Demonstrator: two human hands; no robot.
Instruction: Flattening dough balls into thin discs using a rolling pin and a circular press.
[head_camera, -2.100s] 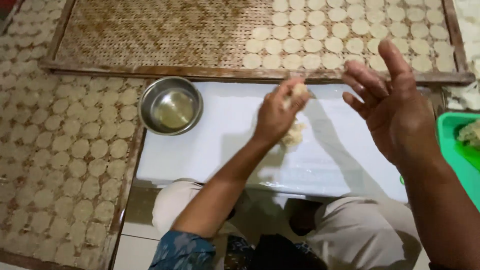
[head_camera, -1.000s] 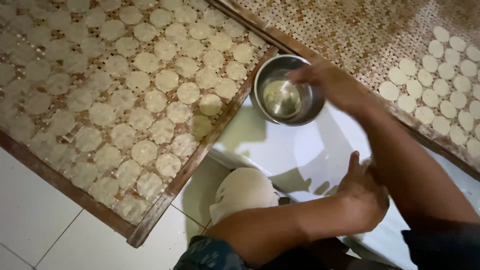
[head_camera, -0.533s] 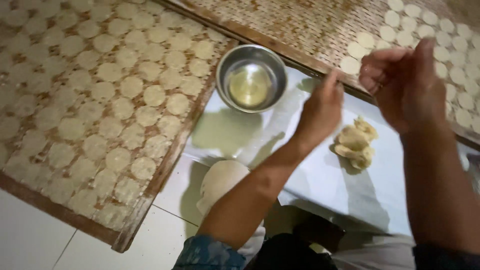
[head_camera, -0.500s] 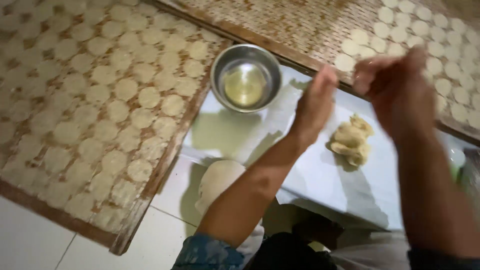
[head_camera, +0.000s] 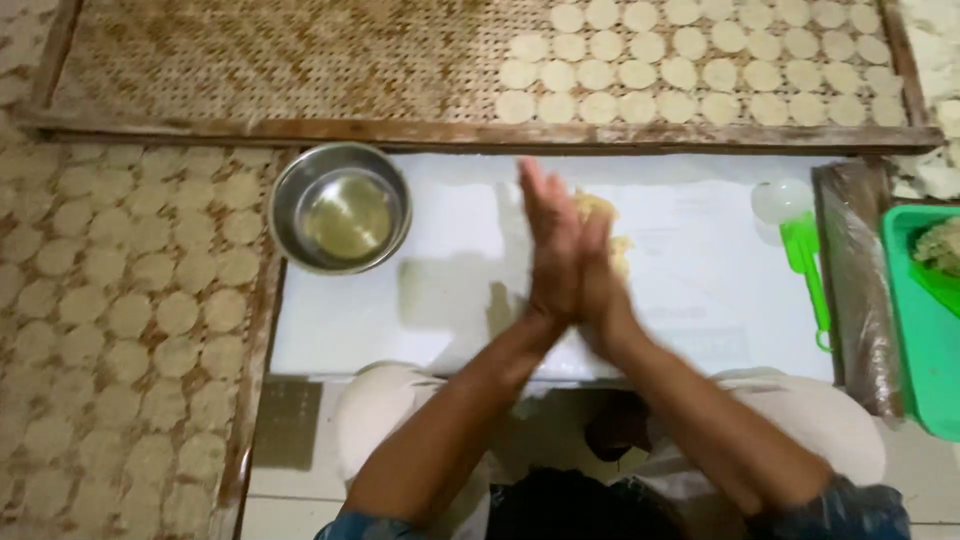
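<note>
Head camera looks down on the left hand (head_camera: 548, 245) and right hand (head_camera: 598, 270) pressed palm to palm, fingers straight, above the white board (head_camera: 450, 300); I cannot tell whether dough sits between them. A pale dough lump (head_camera: 596, 207) lies just behind. Oily palms could slip, or an elbow knock the steel bowl (head_camera: 340, 207).

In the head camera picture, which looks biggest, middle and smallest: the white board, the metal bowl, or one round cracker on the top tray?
1. White board
2. Metal bowl
3. Round cracker
</note>
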